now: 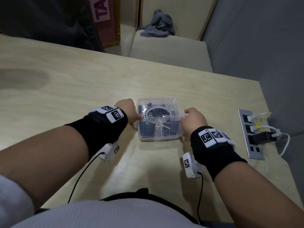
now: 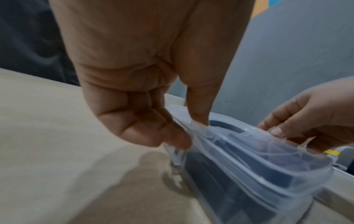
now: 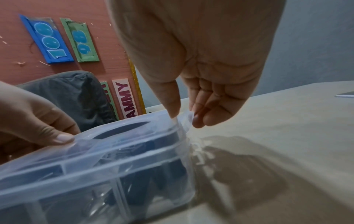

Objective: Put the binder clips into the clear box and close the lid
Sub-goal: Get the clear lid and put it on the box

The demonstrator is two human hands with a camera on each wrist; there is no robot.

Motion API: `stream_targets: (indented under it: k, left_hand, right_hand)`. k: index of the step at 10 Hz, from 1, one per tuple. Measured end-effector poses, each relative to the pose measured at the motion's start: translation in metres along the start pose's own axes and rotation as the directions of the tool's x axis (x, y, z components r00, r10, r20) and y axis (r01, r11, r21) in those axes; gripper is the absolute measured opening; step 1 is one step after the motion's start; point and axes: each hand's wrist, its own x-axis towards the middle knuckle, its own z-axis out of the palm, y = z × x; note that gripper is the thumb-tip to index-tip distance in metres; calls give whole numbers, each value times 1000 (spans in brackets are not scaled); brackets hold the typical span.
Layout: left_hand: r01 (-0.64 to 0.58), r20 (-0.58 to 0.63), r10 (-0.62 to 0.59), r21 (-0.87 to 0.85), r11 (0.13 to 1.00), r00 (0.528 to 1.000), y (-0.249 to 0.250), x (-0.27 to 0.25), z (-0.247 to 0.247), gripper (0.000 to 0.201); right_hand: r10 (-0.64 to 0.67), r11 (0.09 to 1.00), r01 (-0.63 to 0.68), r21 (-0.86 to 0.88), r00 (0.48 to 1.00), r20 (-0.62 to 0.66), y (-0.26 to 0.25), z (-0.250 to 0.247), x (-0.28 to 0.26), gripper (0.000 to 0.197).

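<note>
The binder clips [image 1: 174, 125] are already inside the clear box [image 1: 158, 137]; the lid [image 1: 158, 112] is pinched at both edges by the left hand [image 1: 130, 111] and right hand [image 1: 193, 120], apparently not yet pressed shut.

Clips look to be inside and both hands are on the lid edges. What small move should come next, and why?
Probably press both edges down until the lid seats. The binder clips already lie inside the clear box, the left hand and right hand pinch opposite lid edges, and whether it has latched cannot be told.
</note>
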Motion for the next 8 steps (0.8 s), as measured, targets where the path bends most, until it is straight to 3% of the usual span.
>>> stream_targets:
  k: [3, 4, 6, 8]
  left_hand:
    - [38, -35, -34, 104, 994, 999, 9, 6, 3, 40]
    - [39, -38, -34, 139, 990, 999, 10, 7, 3, 23]
    - [11, -31, -7, 141, 990, 999, 6, 7, 4, 24]
    - [-26, -109, 29, 27, 999, 994, -13, -2, 9, 41]
  right_hand:
    - [-70, 951, 65, -303, 998, -8, -21, 1, -7, 28]
    - [-73, 942, 65, -330, 997, -12, -24, 3, -8, 28]
    - [-60, 946, 54, -318, 998, -10, -24, 1, -10, 27]
    - [-61, 969, 57, -241, 998, -10, -6, -4, -15, 32]
